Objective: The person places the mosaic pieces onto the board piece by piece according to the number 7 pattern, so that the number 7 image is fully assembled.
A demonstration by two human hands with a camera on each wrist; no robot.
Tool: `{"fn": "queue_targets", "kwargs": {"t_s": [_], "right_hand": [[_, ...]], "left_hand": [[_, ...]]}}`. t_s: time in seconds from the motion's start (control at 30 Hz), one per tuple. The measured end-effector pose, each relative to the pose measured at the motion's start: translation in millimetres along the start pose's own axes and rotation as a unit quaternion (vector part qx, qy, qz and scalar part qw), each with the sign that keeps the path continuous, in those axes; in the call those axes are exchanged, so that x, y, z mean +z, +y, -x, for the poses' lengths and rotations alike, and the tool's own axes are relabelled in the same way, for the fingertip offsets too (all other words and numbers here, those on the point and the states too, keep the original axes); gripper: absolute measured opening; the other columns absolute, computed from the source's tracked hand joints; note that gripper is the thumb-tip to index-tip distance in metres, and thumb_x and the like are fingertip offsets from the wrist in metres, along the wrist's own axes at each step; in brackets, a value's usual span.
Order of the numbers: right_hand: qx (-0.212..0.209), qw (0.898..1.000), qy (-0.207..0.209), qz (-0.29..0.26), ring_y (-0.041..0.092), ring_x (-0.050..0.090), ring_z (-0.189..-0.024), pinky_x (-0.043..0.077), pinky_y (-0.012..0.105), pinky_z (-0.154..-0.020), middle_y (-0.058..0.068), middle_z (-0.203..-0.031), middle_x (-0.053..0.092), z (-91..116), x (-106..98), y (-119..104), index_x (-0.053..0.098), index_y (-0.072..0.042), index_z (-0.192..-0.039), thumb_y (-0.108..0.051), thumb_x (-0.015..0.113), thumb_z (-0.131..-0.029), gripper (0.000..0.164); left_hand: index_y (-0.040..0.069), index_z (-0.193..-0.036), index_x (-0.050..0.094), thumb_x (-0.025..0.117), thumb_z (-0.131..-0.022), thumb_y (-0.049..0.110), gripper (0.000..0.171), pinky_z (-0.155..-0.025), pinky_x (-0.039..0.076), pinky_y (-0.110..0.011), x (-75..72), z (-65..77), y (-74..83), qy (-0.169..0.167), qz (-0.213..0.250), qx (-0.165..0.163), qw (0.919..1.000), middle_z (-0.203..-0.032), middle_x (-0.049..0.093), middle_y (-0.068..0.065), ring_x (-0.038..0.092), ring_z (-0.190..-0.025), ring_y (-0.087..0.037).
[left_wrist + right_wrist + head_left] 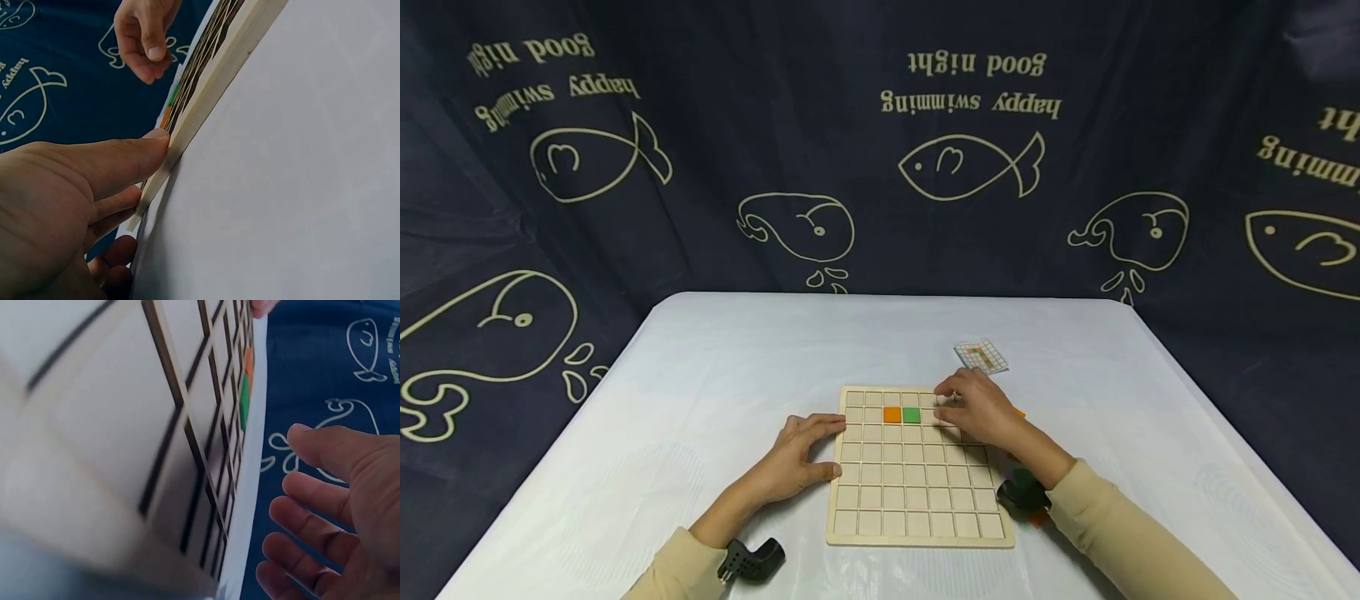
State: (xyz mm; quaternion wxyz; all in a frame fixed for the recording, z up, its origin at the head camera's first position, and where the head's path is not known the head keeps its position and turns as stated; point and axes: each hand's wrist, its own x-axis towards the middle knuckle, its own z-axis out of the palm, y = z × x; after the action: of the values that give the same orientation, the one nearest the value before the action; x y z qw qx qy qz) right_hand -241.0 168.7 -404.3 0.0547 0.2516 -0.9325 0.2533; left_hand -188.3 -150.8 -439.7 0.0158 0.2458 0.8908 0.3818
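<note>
A pale wooden grid board (892, 475) lies on the table. On its second row from the far side, an orange tile (892, 415) sits beside a green tile (912, 415). My left hand (797, 454) rests against the board's left edge; in the left wrist view its thumb (134, 159) touches the rim, fingers extended. Over the far right part of the board hovers my right hand (977, 408). The right wrist view shows that hand's fingers (306, 515) loosely bent and apart from the thumb, with nothing between them.
A small card with a printed grid (981, 357) lies beyond the board's far right corner. Orange bits (1037, 520) show beside the board's right edge, partly hidden by my right forearm. The white table (760, 350) meets a dark fish-patterned cloth (865, 167) behind.
</note>
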Motion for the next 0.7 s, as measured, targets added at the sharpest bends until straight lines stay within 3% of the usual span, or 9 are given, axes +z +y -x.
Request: {"fn": "queue_targets", "kwargs": {"t_s": [0.1,0.2,0.33,0.7], "right_hand": [[0.010,1.000,0.010,0.000,0.025,0.055,-0.096,0.044,0.046,-0.092,0.006,-0.103,0.061,4,-7,3,0.067,-0.008,-0.109,-0.024,0.070,-0.085,0.029],[0.021,1.000,0.016,0.007,0.026,0.055,-0.098,0.041,0.050,-0.096,0.006,-0.103,0.061,8,-12,6,0.067,-0.008,-0.109,-0.025,0.070,-0.085,0.030],[0.034,0.999,0.017,0.012,0.028,0.053,-0.102,0.046,0.045,-0.081,0.006,-0.103,0.061,15,-18,11,0.067,-0.008,-0.110,-0.025,0.069,-0.085,0.030],[0.075,0.996,0.031,0.028,0.023,0.052,-0.093,0.047,0.037,-0.075,0.005,-0.097,0.062,35,-30,33,0.069,-0.008,-0.105,-0.022,0.072,-0.083,0.026]], "left_hand": [[0.010,-0.133,0.054,0.074,-0.080,0.025,0.058,-0.090,0.029,-0.035,0.0,0.1,0.0,0.000,0.001,-0.001,1.0000,-0.144,0.046,0.001,0.033,-0.107,-0.016],[0.011,-0.133,0.054,0.074,-0.080,0.024,0.058,-0.091,0.029,-0.035,-0.2,0.2,0.3,-0.001,0.004,-0.004,1.0000,-0.144,0.046,0.001,0.033,-0.108,-0.016],[0.011,-0.133,0.054,0.074,-0.080,0.024,0.059,-0.091,0.029,-0.036,-0.6,0.4,0.3,-0.002,0.005,-0.006,1.0000,-0.144,0.046,0.002,0.033,-0.108,-0.016],[0.011,-0.133,0.054,0.074,-0.080,0.025,0.058,-0.092,0.028,-0.037,-0.3,0.4,-0.8,-0.001,-0.003,-0.005,1.0000,-0.144,0.046,0.002,0.034,-0.107,-0.015]]}}
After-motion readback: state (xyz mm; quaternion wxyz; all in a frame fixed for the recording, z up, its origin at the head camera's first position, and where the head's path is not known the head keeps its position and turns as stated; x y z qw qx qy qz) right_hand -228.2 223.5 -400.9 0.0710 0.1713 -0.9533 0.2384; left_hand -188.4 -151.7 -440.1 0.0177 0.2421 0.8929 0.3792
